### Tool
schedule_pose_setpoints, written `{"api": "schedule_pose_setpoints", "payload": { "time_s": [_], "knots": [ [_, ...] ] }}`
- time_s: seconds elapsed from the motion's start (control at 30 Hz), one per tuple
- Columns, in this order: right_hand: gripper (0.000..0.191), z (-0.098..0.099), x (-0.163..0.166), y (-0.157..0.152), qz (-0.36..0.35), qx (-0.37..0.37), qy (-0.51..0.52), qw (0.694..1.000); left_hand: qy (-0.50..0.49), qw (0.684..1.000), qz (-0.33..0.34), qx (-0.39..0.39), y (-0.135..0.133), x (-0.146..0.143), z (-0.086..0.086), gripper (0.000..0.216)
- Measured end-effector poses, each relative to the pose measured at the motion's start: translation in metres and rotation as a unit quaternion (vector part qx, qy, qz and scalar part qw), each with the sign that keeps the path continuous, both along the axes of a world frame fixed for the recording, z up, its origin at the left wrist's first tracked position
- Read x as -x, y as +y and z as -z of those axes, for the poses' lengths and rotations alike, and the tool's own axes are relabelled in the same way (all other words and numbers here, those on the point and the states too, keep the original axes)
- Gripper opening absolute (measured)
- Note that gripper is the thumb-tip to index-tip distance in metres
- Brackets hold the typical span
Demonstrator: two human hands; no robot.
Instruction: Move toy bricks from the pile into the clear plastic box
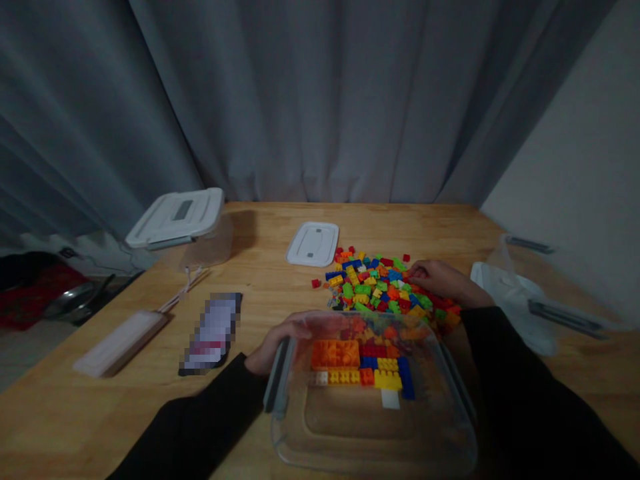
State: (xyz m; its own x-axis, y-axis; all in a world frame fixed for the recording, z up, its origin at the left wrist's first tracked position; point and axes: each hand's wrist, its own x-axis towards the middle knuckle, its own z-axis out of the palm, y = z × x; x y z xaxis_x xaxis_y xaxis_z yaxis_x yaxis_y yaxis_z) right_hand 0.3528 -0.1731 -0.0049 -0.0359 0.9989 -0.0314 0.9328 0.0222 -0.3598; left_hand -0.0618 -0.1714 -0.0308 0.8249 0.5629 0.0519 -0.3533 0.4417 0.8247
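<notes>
A clear plastic box (360,427) with grey side clips is at the near edge of the table, and my left hand (280,343) is closed around its far left corner. Inside lie several toy building bricks, among them a large orange brick (335,354), a yellow brick (388,380) and a white piece (391,399). Beyond the box spreads a heap of mixed bricks (370,283) in many colours. At the heap's right side my right hand (437,279) reaches in, fingers pinched together; what they hold, if anything, is too small to make out.
A white lid (313,244) lies flat behind the heap. At the back left stands a lidded clear box (200,227). A phone (213,333) and a pale power strip (123,341) with a cord are on the left. Another clear container (530,287) sits at the right.
</notes>
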Motion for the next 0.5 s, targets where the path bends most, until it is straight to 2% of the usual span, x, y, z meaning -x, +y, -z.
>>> {"api": "schedule_pose_setpoints", "payload": {
  "time_s": [0.33,0.5],
  "knots": [
    [0.03,-0.034,0.006,-0.015,0.02,-0.019,0.037,0.999,-0.006,1.0,0.009,0.0,-0.002,-0.002,-0.004,0.055],
    [0.033,-0.051,0.015,-0.023,0.012,-0.055,0.024,0.998,-0.003,1.0,0.008,-0.001,-0.001,-0.003,-0.004,0.056]
  ]
}}
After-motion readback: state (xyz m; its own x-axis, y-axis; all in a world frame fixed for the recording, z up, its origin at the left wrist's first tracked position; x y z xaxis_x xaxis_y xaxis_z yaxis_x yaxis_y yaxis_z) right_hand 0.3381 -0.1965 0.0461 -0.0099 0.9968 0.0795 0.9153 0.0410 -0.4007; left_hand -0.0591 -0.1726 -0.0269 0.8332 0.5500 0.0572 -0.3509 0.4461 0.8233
